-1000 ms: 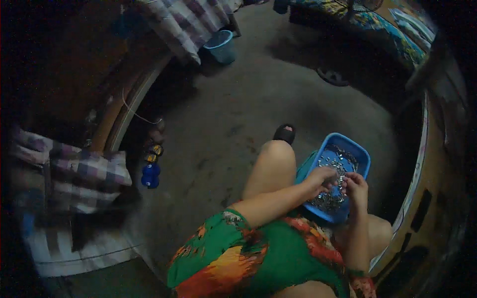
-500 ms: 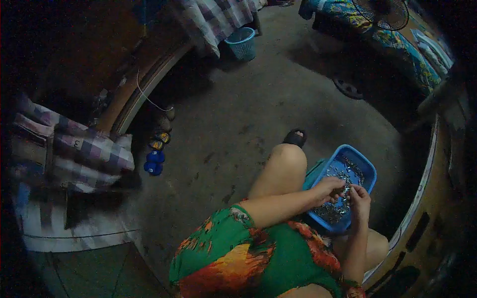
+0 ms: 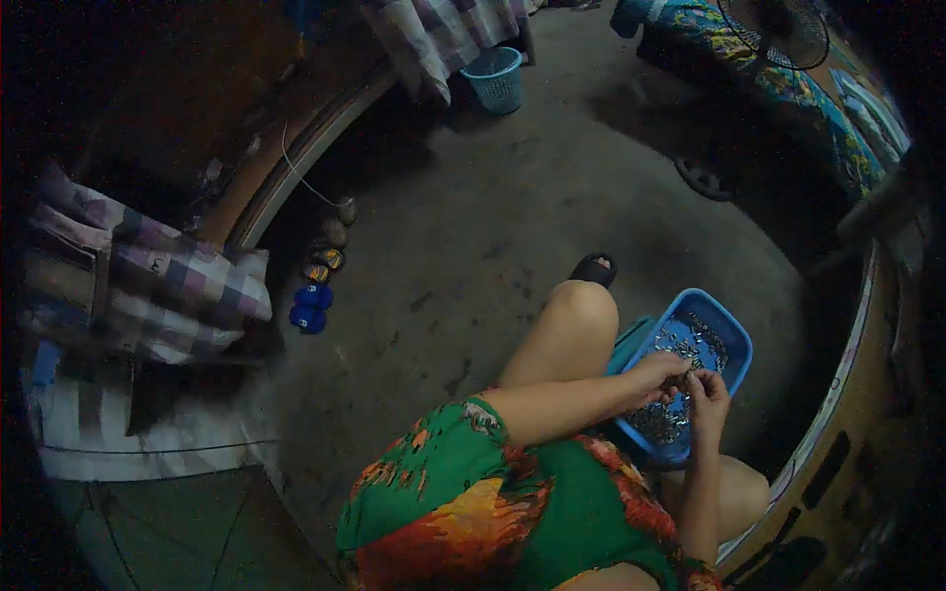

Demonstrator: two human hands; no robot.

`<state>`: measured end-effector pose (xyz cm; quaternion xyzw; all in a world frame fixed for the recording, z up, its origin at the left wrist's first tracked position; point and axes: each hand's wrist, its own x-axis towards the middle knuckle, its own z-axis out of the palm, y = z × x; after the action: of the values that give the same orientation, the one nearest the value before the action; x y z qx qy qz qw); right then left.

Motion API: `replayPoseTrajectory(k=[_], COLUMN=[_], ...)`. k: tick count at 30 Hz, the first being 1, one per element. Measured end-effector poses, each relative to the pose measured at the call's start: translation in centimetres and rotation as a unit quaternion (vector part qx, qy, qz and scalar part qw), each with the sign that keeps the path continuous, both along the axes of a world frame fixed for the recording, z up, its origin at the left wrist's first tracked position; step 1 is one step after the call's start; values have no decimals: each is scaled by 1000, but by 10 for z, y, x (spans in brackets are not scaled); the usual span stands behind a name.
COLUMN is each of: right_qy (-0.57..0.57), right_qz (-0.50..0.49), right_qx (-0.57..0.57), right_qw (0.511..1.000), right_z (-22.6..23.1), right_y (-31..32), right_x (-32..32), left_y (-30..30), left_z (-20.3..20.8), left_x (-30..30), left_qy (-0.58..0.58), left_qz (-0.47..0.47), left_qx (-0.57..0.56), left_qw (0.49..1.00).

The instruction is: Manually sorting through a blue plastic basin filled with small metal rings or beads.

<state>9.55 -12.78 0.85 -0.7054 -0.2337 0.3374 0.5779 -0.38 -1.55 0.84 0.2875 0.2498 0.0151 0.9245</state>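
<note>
- Blue tray (image 3: 665,453), lower right of frame: deep-sided, rounded corners; small silvery metal pieces (image 3: 660,426) scattered and heaped inside.
- Left hand (image 3: 660,380) and right hand (image 3: 709,399) over it, fingers bent, tips close together; from here I can't tell whether they pinch a piece. Hands hide the tray's middle.
- Around: latticed basket (image 3: 495,84), upper middle; fan (image 3: 781,34), upper right; checked cloth (image 3: 172,281), left.
- Small marks on cloth and rounded blue objects (image 3: 309,310); I can't read them.
</note>
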Motion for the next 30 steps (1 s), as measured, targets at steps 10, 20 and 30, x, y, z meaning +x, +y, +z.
replayPoseTrajectory(k=[10, 20, 30], right_qy=[-205, -37, 148], right_qz=[32, 19, -24], right_qx=[-63, 4, -21], right_qw=[976, 999, 989], right_z=[29, 20, 13], right_y=[6, 7, -2], right_x=[-12, -8, 9], left_y=[-1, -2, 1], left_z=[-5, -7, -4], left_x=[0, 1, 1], left_qy=[-1, -12, -33], left_qz=[-8, 14, 0], left_qx=[-7, -44, -32], left_qw=[1000, 999, 999])
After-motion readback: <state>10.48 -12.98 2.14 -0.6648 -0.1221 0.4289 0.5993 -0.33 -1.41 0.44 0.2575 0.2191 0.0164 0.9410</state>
